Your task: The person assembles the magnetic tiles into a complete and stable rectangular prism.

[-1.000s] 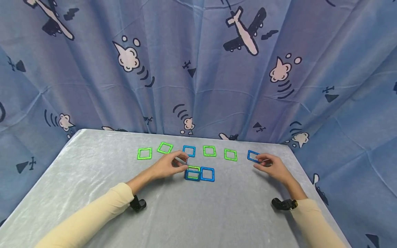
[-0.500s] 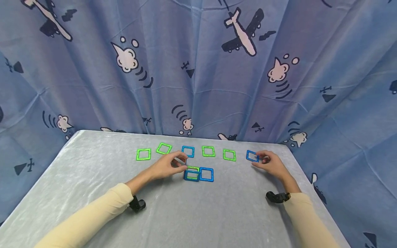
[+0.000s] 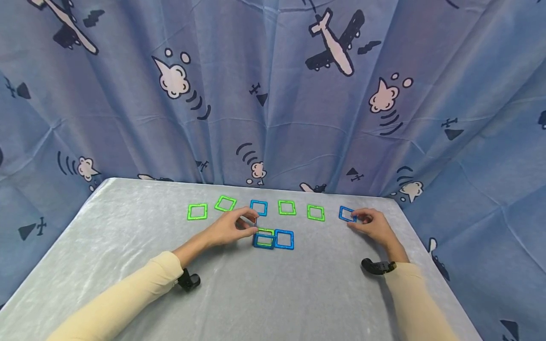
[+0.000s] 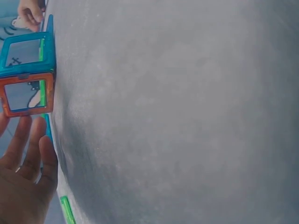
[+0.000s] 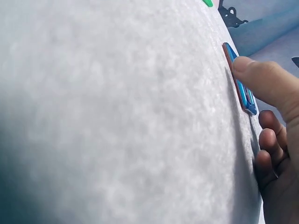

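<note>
Open-centred square magnetic tiles lie on the table. My left hand steadies an upright orange square tile with its fingertips; in the left wrist view it adjoins a blue upright tile. In the head view that blue front overlaps a green tile, with a flat blue tile on its right. My right hand pinches the near-right side of a separate blue square tile. In the right wrist view its thumb lies across this tile, which shows a reddish underside; the index finger is mostly hidden.
Along the back lie green tiles, another tilted green one, a blue one and two more green ones, a left one and a right one. A patterned blue curtain hangs behind the grey-covered table.
My right forearm has swung slightly leftward, and the right hand has closed in on the far-right blue tile. The left hand and the upright tiles have stayed in place.
</note>
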A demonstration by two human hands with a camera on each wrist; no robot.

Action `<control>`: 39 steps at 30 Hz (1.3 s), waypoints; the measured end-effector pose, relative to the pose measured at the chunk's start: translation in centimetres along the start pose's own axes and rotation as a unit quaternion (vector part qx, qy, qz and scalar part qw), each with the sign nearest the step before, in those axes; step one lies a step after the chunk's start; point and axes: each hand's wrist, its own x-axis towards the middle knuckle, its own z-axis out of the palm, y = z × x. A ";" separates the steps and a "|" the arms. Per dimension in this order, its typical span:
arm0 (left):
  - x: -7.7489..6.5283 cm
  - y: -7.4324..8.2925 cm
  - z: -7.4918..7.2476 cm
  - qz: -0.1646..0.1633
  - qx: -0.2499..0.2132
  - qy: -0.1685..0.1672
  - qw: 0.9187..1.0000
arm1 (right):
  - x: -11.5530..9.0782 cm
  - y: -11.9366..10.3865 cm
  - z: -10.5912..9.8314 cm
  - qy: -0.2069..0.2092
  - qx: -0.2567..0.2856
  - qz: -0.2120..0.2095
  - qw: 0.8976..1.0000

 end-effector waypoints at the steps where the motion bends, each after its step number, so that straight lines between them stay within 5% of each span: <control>1: 0.0 0.0 0.0 0.000 0.001 0.000 1.000 | 0.0 0.0 0.1 0.003 -0.001 -0.002 1.000; 15: 0.0 -0.1 0.0 -0.001 0.004 0.003 1.000 | 0.3 -0.3 0.7 0.017 -0.043 -0.027 0.999; 30: 0.0 0.1 -0.2 0.000 0.000 -0.002 1.000 | 0.4 -1.1 -0.4 -0.011 -0.065 -0.035 0.997; 39: -0.1 0.1 -0.1 0.008 -0.002 -0.003 1.000 | 0.3 -1.9 -1.1 0.014 -0.060 -0.063 0.996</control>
